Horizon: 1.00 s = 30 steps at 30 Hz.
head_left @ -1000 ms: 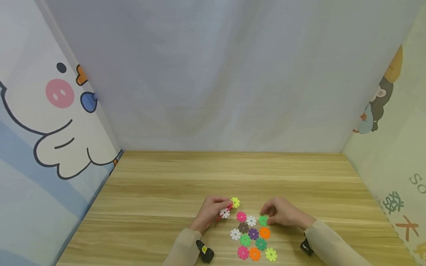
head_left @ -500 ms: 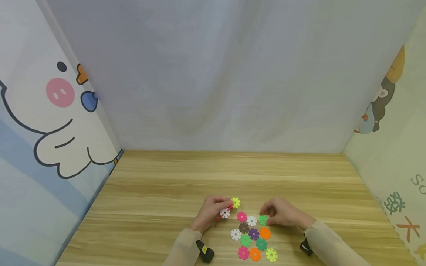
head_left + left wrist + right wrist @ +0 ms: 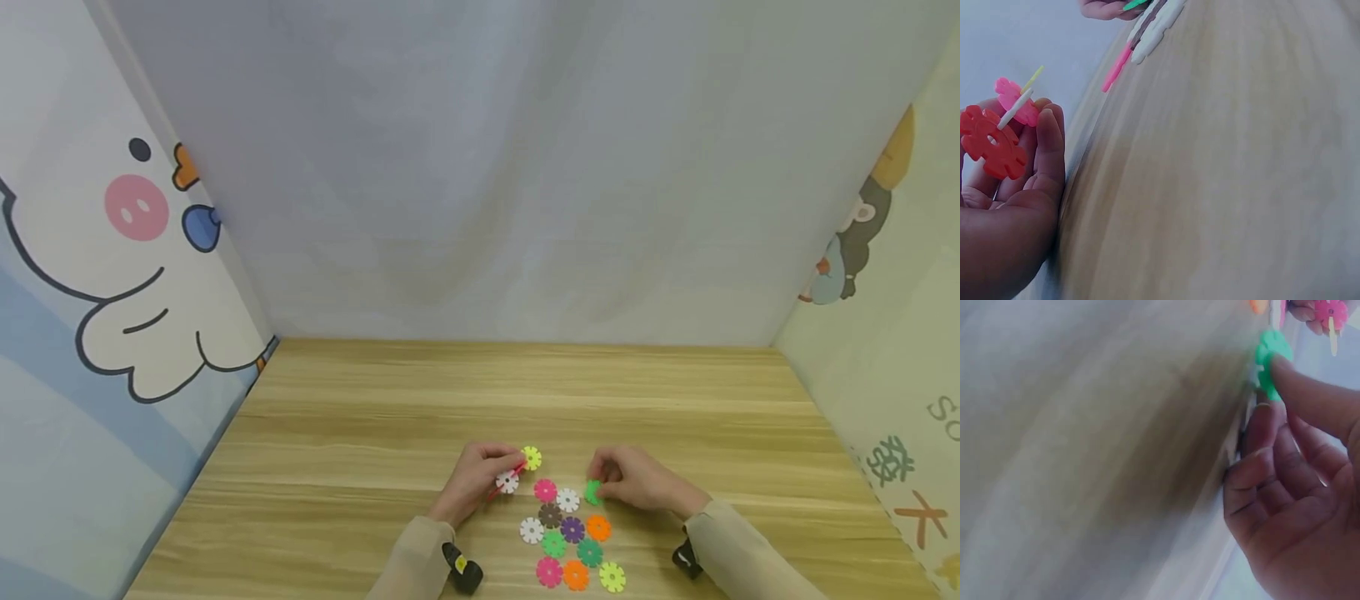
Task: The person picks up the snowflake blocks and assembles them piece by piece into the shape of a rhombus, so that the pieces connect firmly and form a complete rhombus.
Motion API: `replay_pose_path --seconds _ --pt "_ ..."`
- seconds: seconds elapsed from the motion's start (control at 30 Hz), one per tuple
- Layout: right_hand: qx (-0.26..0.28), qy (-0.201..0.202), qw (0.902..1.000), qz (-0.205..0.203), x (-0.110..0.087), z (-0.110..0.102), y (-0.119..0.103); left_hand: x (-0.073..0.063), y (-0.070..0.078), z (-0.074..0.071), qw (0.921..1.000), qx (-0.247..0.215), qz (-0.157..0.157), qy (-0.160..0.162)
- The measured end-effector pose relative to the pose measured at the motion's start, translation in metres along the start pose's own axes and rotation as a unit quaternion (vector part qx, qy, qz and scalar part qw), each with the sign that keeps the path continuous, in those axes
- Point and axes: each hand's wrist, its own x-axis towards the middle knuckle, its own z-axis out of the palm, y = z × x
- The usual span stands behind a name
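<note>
My left hand (image 3: 471,482) holds a small chain of notched plastic snowflake discs. In the left wrist view a red disc (image 3: 1007,159) and a pink disc (image 3: 1010,100) are joined by a white disc (image 3: 1015,110) set crosswise, and a yellow disc (image 3: 1032,79) sticks out of the pink one. Between thumb and fingertip my right hand (image 3: 636,480) pinches a bright green disc (image 3: 1272,344), which stands tilted at the right of the loose discs. Its lower part is partly covered by the thumb in the right wrist view.
Loose discs lie flat between the hands, among them a pink one (image 3: 545,491), a purple one (image 3: 572,530), an orange one (image 3: 598,527) and a yellow one (image 3: 612,577). The wooden tabletop (image 3: 375,400) ends at a pale curtain (image 3: 510,250) behind.
The green disc, lying flat under my right fingertips before, is now tipped up in their pinch and slightly raised. My left hand and its joined discs stay in place.
</note>
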Motion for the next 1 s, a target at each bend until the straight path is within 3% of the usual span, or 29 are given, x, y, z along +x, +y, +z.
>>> replay_pose_path --seconds 0.3,0.53,1.0 --pt "0.013 0.053 0.9983 0.019 0.007 0.005 0.001 -0.001 0.0 0.0 1.0 0.006 0.002 0.003" --pt "-0.002 0.094 0.9954 -0.018 0.016 0.01 -0.01 -0.001 0.001 0.0 1.0 -0.006 0.001 -0.003" --pt "-0.004 0.12 0.9922 -0.035 0.03 0.023 -0.022 -0.002 0.003 0.0 1.0 -0.003 0.007 -0.006"
